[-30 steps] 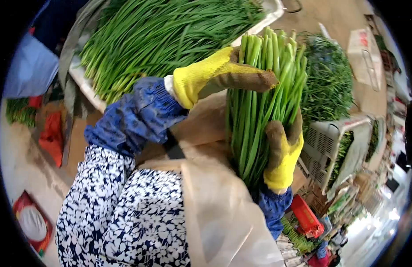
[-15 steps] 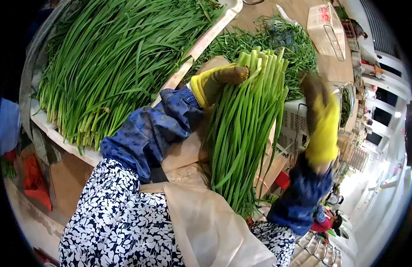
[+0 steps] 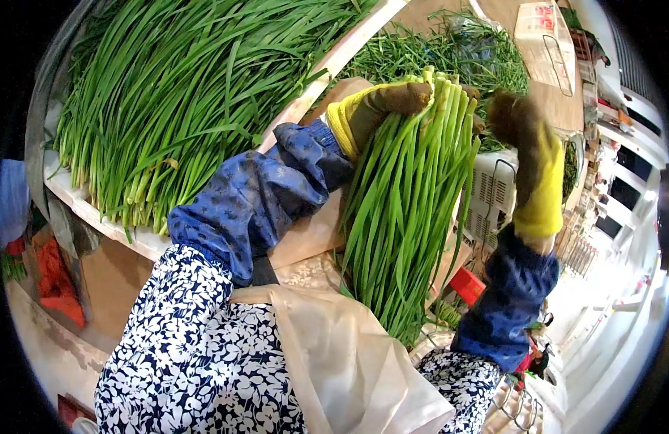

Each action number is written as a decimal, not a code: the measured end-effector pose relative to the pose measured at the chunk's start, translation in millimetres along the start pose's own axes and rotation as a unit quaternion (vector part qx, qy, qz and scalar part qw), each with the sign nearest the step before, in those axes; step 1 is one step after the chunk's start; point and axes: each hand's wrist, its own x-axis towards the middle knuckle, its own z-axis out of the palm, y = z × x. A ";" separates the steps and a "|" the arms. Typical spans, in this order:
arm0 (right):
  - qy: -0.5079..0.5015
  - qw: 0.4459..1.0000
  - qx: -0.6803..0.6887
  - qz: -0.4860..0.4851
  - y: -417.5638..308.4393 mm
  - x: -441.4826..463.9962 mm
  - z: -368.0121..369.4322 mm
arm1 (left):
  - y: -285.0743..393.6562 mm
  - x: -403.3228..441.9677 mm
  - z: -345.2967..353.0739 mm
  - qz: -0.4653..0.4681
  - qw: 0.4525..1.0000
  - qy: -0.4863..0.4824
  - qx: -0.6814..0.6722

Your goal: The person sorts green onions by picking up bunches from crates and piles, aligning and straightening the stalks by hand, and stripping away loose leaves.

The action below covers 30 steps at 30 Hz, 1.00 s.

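My left hand [image 3: 381,108], in a yellow glove with a brown coated palm, grips a thick bunch of garlic chives [image 3: 414,195] near the cut stem ends. Brown fingertips show at the bunch's far side, so the hand wraps round it. The pale stems point up and away, while the green leaves hang down toward my apron [image 3: 349,354]. My right hand [image 3: 526,152], gloved the same way, is raised just right of the stem ends and apart from them. Motion smears its fingers, and I cannot make out anything in them.
To the left, a large white tray [image 3: 96,215] holds a big heap of garlic chives [image 3: 197,108]. Loose green trimmings [image 3: 399,50] lie beyond the bunch. A white basket [image 3: 540,40] stands at the far right, with a ventilated white crate [image 3: 486,188] nearer.
My left hand and the bunch appear slightly farther right in view. My right hand has shifted a little, still blurred beside the stem ends. The whole view has tilted slightly.
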 end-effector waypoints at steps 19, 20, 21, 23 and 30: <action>0.080 0.997 0.004 -0.001 24.7 -17.0 86.3 | -3.6 -62.7 -22.2 0.131 0.957 0.257 0.023; 0.089 0.987 0.099 0.092 24.2 -12.4 93.4 | -2.8 -66.6 -23.3 0.136 0.953 0.270 0.025; 0.101 0.983 0.116 0.102 26.4 -11.5 100.5 | -2.3 -68.7 -23.7 0.140 0.950 0.278 0.026; 0.107 0.983 0.147 0.037 28.9 -14.2 109.7 | -4.6 -74.5 -22.8 0.158 0.945 0.282 0.057; 0.029 0.985 0.161 -0.057 40.6 16.2 120.2 | 8.8 -91.4 24.5 0.127 0.860 0.273 0.412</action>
